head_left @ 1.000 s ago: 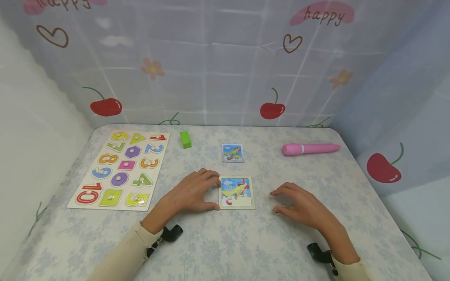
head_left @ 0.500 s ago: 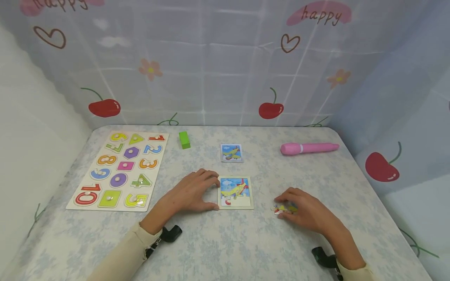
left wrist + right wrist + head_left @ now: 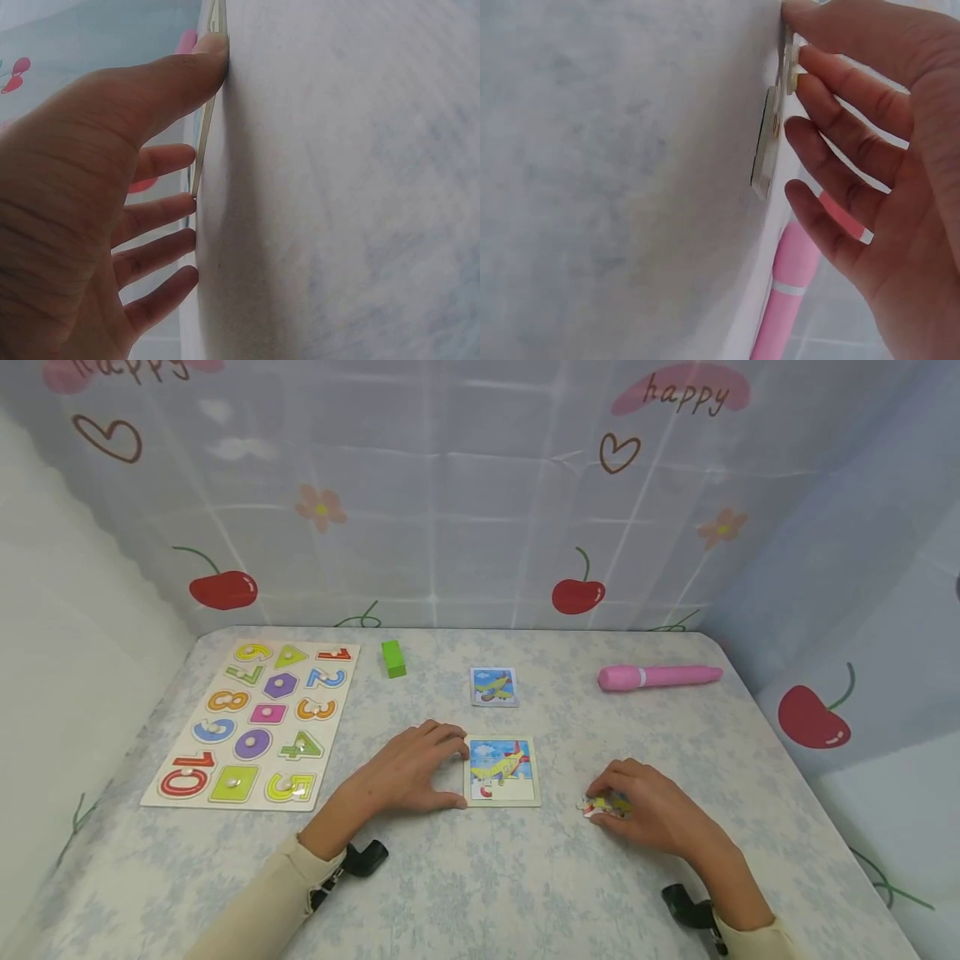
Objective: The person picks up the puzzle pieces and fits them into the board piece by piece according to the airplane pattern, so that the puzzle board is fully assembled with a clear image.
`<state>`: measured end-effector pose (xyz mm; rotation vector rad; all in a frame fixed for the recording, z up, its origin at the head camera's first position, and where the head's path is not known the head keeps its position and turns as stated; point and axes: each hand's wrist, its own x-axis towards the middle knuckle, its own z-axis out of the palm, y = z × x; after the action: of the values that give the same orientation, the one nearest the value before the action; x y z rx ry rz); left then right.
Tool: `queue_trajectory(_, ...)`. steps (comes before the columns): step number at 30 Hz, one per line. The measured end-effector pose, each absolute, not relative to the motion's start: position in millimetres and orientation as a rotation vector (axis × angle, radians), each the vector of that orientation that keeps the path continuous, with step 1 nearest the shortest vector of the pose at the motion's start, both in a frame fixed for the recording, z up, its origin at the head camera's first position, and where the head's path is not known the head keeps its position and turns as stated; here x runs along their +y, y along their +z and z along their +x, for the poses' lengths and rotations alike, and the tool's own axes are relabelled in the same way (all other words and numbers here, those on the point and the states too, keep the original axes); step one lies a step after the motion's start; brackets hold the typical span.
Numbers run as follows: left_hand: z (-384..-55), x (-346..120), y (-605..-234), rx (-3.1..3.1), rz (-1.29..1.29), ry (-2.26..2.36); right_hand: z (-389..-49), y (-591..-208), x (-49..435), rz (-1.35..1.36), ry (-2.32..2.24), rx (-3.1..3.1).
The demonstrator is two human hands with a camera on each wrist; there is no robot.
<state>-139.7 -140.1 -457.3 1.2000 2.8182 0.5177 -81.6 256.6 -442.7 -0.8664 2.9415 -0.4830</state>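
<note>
On the table lies a small airplane jigsaw board (image 3: 501, 771) with a pale frame, its lower right part showing bare tray. My left hand (image 3: 408, 768) touches the board's left edge, thumb at the near corner and index finger at the far one, the other fingers relaxed. To the right of the board, my right hand (image 3: 648, 802) pinches a yellow, red and white jigsaw piece (image 3: 607, 805) between thumb and fingers, close to the tabletop. In the right wrist view a loose flat piece (image 3: 765, 142) shows beside the fingertips; the hand partly hides the pieces.
Behind the board lies a small airplane picture card (image 3: 494, 687). A green block (image 3: 393, 659) and a number-and-shape peg board (image 3: 251, 727) sit to the left. A pink pen-shaped object (image 3: 660, 677) lies at the back right. A printed curtain (image 3: 465, 485) hangs behind the table.
My right hand has shifted slightly right and lower, its spread thumb and fingers drawing together on the jigsaw pieces, which now show more. The left hand stays at the board.
</note>
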Motion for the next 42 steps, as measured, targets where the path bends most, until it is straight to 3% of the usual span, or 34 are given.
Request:
queue_trajectory(21,-139.8,-140.8,-458.4,2.812,1.203,0.521,-106.7,-418.0,198.5,-1.021,-0.532,2.907)
queue_trajectory(42,-140.3,-139.2,-455.5,2.813,1.193,0.51,-118.9,-430.9,155.0,-1.167,-0.509,2.849)
